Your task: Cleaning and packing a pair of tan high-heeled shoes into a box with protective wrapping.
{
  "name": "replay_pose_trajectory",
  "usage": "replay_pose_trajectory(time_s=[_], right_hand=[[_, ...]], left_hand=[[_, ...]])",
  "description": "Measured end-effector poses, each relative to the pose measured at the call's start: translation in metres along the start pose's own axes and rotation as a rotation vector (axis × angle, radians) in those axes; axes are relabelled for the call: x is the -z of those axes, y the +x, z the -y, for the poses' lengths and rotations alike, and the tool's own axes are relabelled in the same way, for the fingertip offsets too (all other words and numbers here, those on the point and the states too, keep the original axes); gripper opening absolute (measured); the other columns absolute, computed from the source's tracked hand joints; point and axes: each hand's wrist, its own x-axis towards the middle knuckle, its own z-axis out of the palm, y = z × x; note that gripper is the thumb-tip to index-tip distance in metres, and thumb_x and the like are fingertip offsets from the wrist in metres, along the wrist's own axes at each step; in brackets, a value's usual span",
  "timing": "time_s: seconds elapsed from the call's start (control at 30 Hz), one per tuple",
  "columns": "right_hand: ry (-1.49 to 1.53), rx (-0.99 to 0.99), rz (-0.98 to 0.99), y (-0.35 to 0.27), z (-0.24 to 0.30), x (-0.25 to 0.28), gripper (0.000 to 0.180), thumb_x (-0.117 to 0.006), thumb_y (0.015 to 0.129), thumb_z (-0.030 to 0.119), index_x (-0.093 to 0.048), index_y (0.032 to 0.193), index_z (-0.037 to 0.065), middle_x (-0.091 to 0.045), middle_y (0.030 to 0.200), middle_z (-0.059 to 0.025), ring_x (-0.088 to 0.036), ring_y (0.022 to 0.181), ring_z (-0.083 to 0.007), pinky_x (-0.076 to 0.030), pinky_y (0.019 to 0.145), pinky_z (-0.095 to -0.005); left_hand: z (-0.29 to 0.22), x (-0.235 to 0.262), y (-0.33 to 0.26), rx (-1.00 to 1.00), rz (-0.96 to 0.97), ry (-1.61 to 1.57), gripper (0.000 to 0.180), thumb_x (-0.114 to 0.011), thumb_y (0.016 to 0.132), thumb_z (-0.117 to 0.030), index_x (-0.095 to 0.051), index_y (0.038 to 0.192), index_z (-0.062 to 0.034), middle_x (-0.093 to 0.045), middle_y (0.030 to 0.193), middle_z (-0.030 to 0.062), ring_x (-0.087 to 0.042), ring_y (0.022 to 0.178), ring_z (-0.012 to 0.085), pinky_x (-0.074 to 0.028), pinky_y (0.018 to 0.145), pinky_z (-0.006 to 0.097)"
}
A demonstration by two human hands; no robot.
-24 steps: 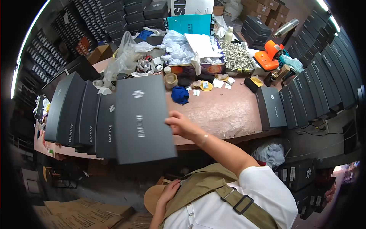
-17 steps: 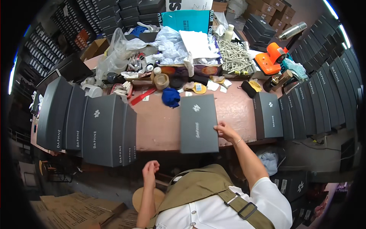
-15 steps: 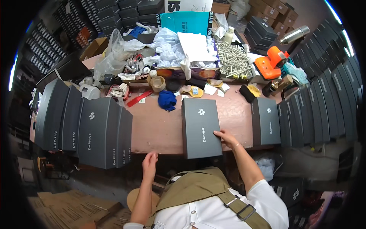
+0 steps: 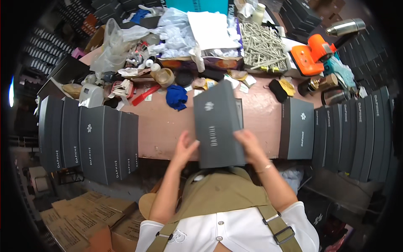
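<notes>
In front of me at the table's near edge is a dark grey shoebox lid [image 4: 218, 113], raised and tilted. A strip of the shoebox [image 4: 239, 110] shows behind the lid's right side; the lid hides the rest, contents included. My right hand [image 4: 251, 146] grips the lid's lower right edge, its fingertips partly hidden. Beside the lid's left edge, my left hand [image 4: 184, 150] holds nothing, with thumb and fingers apart. Whether its thumb touches the lid I cannot tell. A crumpled blue cloth [image 4: 176, 97] lies just beyond, to the left.
Grey shoeboxes [image 4: 98, 145] stand in a row at the left, and more shoeboxes [image 4: 300, 130] line the right. Across the back sit a carton of white tissue [image 4: 178, 35], a tray of pale sticks [image 4: 262, 44], an orange device [image 4: 311, 54] and a red-handled brush [image 4: 145, 95].
The lid has come up and tilted off the shoebox in my right hand. My left hand has moved up and right, opening beside the lid. The view has shifted slightly.
</notes>
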Motion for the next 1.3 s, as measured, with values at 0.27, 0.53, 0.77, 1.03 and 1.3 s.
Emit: replay_pose_trajectory(time_s=[0.27,0.53,0.77,1.03,1.3], right_hand=[[-0.996,0.695,-0.276,0.021,-0.018,-0.031,0.065,-0.068,0.083,0.033,-0.044,0.128,-0.007,-0.049,0.126,-0.0287,-0.044,0.122,-0.0403,-0.035,0.103,-0.0461],[-0.921,0.479,0.178,0.008,-0.082,-0.068,0.041,-0.055,0.086,0.028,-0.048,0.12,0.005,-0.054,0.114,-0.0128,-0.048,0.116,-0.0262,-0.033,0.102,-0.0407],[-0.781,0.414,0.382,-0.053,-0.038,-0.051,0.025,-0.059,0.087,0.013,-0.064,0.109,0.002,-0.065,0.107,-0.0177,-0.062,0.103,-0.0275,-0.048,0.089,-0.0365],[-1.283,0.392,-0.278,0.052,-0.12,-0.02,0.073,-0.072,0.072,0.019,-0.037,0.132,-0.003,-0.057,0.107,-0.0273,-0.057,0.102,-0.0375,-0.047,0.084,-0.0436],[-0.699,0.018,0.284,0.054,-0.026,0.03,0.074,-0.073,0.071,0.022,-0.044,0.133,-0.005,-0.059,0.121,-0.0162,-0.059,0.107,-0.0241,-0.045,0.093,-0.033]], left_hand=[[-0.043,0.139,0.015,-0.243,-0.347,0.896,0.07,-0.063,0.087,-0.02,-0.026,0.144,-0.0024,-0.033,0.143,0.0258,-0.036,0.131,0.0387,-0.031,0.107,0.042],[-0.106,-0.081,-0.045,-0.651,0.883,0.628,0.042,-0.056,0.091,-0.024,-0.051,0.126,-0.0017,-0.052,0.127,0.0186,-0.05,0.118,0.0331,-0.038,0.101,0.037],[-0.039,-0.06,0.004,-0.436,0.562,1.066,0.057,-0.059,0.089,-0.037,-0.045,0.132,-0.0025,-0.045,0.132,0.0261,-0.042,0.124,0.0405,-0.035,0.103,0.044],[-0.022,0.009,-0.006,-0.399,0.379,1.451,0.064,-0.066,0.082,-0.026,-0.041,0.136,-0.0037,-0.024,0.147,0.0231,-0.021,0.138,0.04,-0.018,0.107,0.06],[0.009,0.014,-0.029,-0.277,0.362,1.261,0.079,-0.064,0.084,-0.036,-0.024,0.144,-0.0027,-0.022,0.148,0.0233,-0.021,0.138,0.0378,-0.021,0.108,0.057]])
